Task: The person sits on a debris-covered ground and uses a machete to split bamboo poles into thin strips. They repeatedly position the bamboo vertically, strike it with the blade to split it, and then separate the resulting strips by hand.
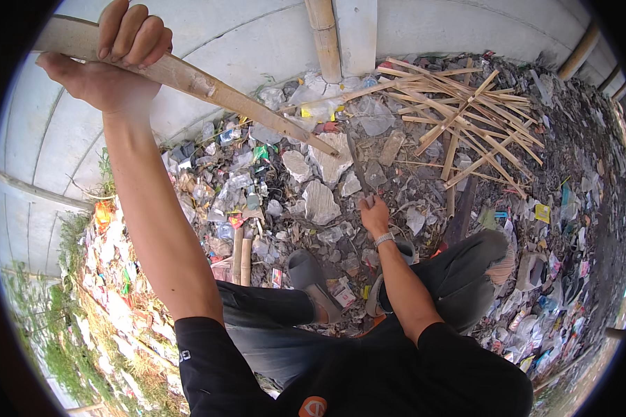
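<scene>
My left hand (129, 59), raised at the upper left, is closed around a long bamboo strip (233, 103). The strip slants down to the right, and its lower end rests on a pale, broken chunk of concrete (332, 163). Low in front of my feet, my right hand (374, 214) is closed on what looks like a machete (359, 163). Its dark, narrow blade points away from me beside the concrete and blends with the ground; the handle is mostly hidden by my fingers. Another concrete chunk (320, 203) lies close to the right hand.
A loose pile of split bamboo strips (466, 118) lies at the far right. Pale wall panels (257, 42) with a bamboo post (323, 38) stand behind. Litter (535, 306) covers the ground around my sandals (305, 270). Two short bamboo pieces (242, 260) lie left of my feet.
</scene>
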`<state>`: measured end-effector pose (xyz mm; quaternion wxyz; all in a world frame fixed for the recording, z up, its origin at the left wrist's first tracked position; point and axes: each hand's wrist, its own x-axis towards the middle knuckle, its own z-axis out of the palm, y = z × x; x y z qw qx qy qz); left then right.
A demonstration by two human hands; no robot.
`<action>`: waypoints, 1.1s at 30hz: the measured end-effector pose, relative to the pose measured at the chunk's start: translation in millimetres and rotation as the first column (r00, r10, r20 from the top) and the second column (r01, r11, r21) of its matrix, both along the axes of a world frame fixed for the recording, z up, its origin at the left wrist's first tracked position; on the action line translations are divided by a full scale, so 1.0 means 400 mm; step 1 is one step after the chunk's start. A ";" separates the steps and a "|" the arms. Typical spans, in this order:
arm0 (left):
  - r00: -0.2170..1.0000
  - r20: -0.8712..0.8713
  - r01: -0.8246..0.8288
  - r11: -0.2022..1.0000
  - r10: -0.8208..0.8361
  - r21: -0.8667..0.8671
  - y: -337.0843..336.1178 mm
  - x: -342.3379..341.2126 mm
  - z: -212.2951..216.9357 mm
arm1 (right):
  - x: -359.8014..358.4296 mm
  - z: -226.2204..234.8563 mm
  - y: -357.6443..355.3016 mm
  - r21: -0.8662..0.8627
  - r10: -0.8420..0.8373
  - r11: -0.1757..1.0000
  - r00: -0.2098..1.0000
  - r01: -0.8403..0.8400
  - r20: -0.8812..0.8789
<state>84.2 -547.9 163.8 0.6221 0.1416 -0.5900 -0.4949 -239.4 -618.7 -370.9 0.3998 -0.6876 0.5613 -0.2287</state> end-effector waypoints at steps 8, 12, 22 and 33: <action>0.938 -0.042 0.341 0.937 -0.345 -0.073 0.005 0.065 -0.031 | 0.094 0.323 -0.071 -0.144 -0.109 0.962 0.808 0.233 0.579; 0.917 -0.063 0.385 0.916 -0.393 -0.108 -0.021 0.058 -0.020 | -0.009 -0.073 0.006 -0.160 -0.041 0.986 0.999 0.043 0.018; 0.937 -0.071 0.334 0.937 -0.341 -0.099 0.005 0.066 -0.019 | 0.093 0.229 -0.032 -0.151 -0.049 0.984 0.950 0.100 0.307; 0.914 -0.027 0.402 0.913 -0.405 -0.075 -0.034 0.011 0.005 | -0.018 -0.073 0.070 0.138 0.141 0.983 0.984 -0.125 -0.113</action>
